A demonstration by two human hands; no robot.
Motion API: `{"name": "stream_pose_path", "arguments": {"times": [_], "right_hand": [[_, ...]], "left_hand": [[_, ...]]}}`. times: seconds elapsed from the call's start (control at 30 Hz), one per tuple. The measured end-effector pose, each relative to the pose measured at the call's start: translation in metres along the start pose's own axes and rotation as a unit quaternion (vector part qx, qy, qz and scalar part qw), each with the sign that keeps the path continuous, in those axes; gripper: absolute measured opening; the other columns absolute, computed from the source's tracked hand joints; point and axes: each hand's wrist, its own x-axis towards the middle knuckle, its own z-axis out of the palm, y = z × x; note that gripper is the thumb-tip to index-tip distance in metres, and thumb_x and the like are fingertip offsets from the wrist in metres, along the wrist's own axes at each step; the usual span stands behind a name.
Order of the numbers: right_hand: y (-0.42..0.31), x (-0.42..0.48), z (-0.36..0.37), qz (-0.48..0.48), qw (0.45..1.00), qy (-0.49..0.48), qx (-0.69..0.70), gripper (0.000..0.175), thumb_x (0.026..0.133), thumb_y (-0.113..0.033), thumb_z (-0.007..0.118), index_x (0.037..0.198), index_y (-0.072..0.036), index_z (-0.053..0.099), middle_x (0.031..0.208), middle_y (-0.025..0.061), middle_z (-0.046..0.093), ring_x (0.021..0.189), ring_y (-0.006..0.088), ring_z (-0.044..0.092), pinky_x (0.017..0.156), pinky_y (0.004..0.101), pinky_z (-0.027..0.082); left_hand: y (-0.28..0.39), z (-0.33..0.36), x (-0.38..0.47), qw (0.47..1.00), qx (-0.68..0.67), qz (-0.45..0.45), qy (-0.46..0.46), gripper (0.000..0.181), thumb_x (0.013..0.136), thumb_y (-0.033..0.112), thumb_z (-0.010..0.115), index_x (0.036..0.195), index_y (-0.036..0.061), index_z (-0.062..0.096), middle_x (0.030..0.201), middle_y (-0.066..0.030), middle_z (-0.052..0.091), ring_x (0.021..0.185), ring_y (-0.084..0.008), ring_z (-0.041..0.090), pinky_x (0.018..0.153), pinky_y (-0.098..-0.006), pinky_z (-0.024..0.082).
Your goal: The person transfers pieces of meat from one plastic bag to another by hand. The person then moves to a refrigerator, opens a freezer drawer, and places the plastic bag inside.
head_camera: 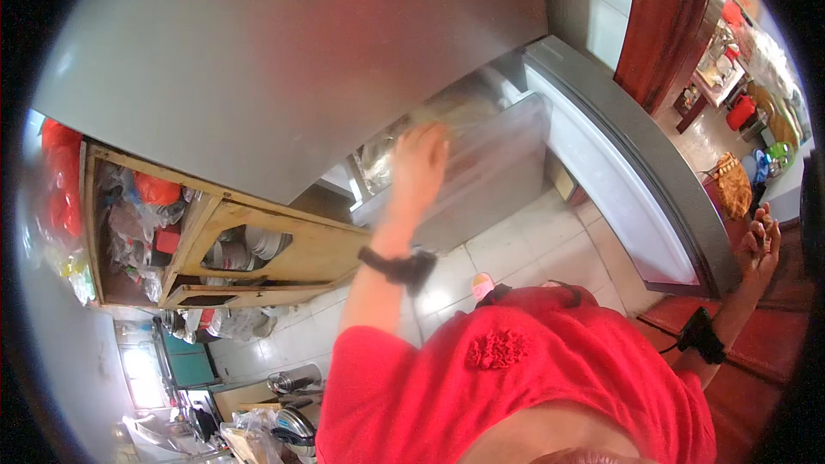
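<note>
A pulled-out freezer drawer with a clear front projects from the lower compartment of a grey refrigerator. My left hand is at the drawer's top edge, fingers bent downward; motion blur hides whether they grip it. Bagged items lie inside the drawer, too blurred to identify. To the right, the refrigerator's lower door stands swung out, its white inner side showing. Just beyond the door's outer edge is my right hand, palm up, fingers loosely curled and apart, with nothing plainly held.
A wooden cabinet with bowls and plastic bags stands at left. Below it are a steel pot and a pressure cooker. Dark red wooden seating lies close at right, near a door frame. White tiles cover the floor.
</note>
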Motion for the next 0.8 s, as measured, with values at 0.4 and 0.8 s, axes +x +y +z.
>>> {"name": "stream_pose_path", "arguments": {"times": [0.4,0.8], "right_hand": [[0.015,0.001,0.005,-0.002,0.998,0.027,0.048,0.036,0.094,-0.014,0.04,0.126,0.002,0.036,0.089,0.0019,0.048,0.06,0.0076,0.038,0.04,0.0208,0.028],[0.003,0.004,-0.019,0.03,0.994,-0.001,0.104,0.033,0.094,-0.016,0.044,0.12,0.003,0.042,0.105,0.0119,0.054,0.065,0.0095,0.04,0.043,0.0205,0.027]], "left_hand": [[-0.043,-0.069,-0.028,0.928,0.084,-0.229,-0.282,0.046,0.087,0.038,0.052,0.112,0.0006,0.056,0.111,-0.0225,0.057,0.107,-0.0362,0.053,0.089,-0.0379,0.041],[-0.03,0.027,-0.072,0.636,-0.583,-0.504,0.036,0.022,0.08,0.012,0.061,0.1,0.0027,0.058,0.078,-0.0042,0.057,0.056,-0.0078,0.047,0.045,-0.0204,0.036]]}}
